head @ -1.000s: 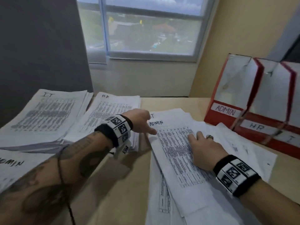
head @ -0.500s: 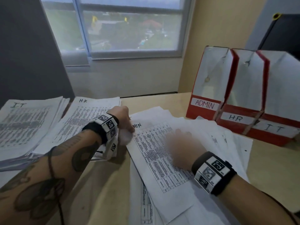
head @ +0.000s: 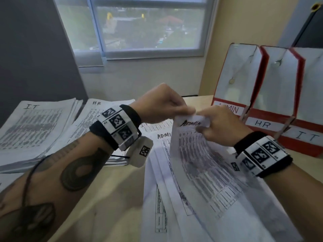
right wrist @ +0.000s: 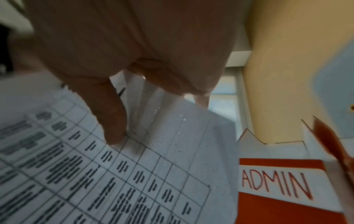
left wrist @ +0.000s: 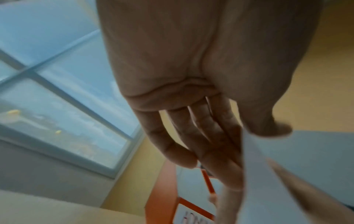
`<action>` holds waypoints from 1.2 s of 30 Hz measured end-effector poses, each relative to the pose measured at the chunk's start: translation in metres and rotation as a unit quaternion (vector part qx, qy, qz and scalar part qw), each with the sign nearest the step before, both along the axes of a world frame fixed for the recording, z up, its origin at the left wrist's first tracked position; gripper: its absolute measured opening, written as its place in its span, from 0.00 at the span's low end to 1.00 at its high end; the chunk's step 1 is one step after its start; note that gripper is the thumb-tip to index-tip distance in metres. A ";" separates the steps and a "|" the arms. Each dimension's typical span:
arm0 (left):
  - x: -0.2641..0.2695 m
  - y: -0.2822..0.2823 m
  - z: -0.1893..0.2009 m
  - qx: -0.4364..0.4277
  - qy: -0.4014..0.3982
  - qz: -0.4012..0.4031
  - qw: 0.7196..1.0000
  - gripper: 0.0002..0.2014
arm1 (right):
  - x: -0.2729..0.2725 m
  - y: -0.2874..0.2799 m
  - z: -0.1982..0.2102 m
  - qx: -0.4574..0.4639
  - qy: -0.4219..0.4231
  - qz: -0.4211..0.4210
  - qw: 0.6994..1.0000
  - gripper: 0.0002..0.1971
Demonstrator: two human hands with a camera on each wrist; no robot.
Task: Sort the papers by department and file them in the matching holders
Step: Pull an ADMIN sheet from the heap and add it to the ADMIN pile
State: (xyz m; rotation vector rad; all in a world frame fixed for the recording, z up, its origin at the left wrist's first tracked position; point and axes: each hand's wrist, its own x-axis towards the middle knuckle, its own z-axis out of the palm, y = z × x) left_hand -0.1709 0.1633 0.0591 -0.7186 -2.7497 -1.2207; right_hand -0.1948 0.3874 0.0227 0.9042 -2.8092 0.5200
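Observation:
An ADMIN sheet (head: 201, 163), a printed table with the word handwritten at its top, is raised off the loose pile (head: 162, 198) at centre. My left hand (head: 162, 105) pinches its top edge between thumb and fingers. My right hand (head: 222, 126) grips the same edge just to the right, and the paper crumples there. In the right wrist view my thumb (right wrist: 113, 121) presses on the sheet's (right wrist: 153, 174) printed face. Three red-and-white holders stand at the right: ADMIN (head: 234, 109), HR (head: 265, 123), IT (head: 307, 137).
Sorted stacks lie at the left: IT (head: 35, 130) and HR (head: 97, 116). Another ADMIN page (head: 163, 136) shows on top of the loose pile. Bare desk (head: 108, 198) lies between my forearms. A window (head: 139, 27) and walls close off the back.
Both hands were low on the loose pile. They have risen with the top ADMIN sheet held by its upper edge, and the view has turned right toward the holders.

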 end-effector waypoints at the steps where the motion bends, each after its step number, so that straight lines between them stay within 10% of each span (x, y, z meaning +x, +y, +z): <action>1: -0.005 -0.006 -0.004 0.045 -0.053 0.033 0.997 0.23 | -0.003 0.006 -0.001 -0.007 -0.006 0.003 1.000 0.06; 3: -0.016 -0.021 -0.021 0.045 -0.134 0.103 0.985 0.30 | -0.005 0.016 -0.005 0.007 -0.022 0.001 1.000 0.12; 8: -0.031 -0.031 -0.082 -0.331 -0.179 0.157 0.913 0.37 | 0.000 0.033 -0.015 0.023 -0.023 -0.008 0.999 0.09; 17: -0.044 -0.024 -0.098 -0.257 -0.138 0.226 0.930 0.16 | 0.003 0.040 -0.017 0.018 -0.031 0.013 0.999 0.02; 23: -0.041 -0.023 -0.097 -0.266 -0.072 0.241 0.930 0.04 | -0.002 0.036 -0.023 0.021 -0.022 0.019 0.999 0.25; 30: -0.021 -0.019 -0.065 -0.302 0.036 0.306 0.902 0.06 | 0.003 0.033 -0.021 0.043 0.000 -0.008 0.999 0.11; 36: -0.001 0.012 -0.027 -0.135 0.083 0.101 0.982 0.05 | 0.002 0.024 -0.013 0.054 0.109 0.033 0.992 0.08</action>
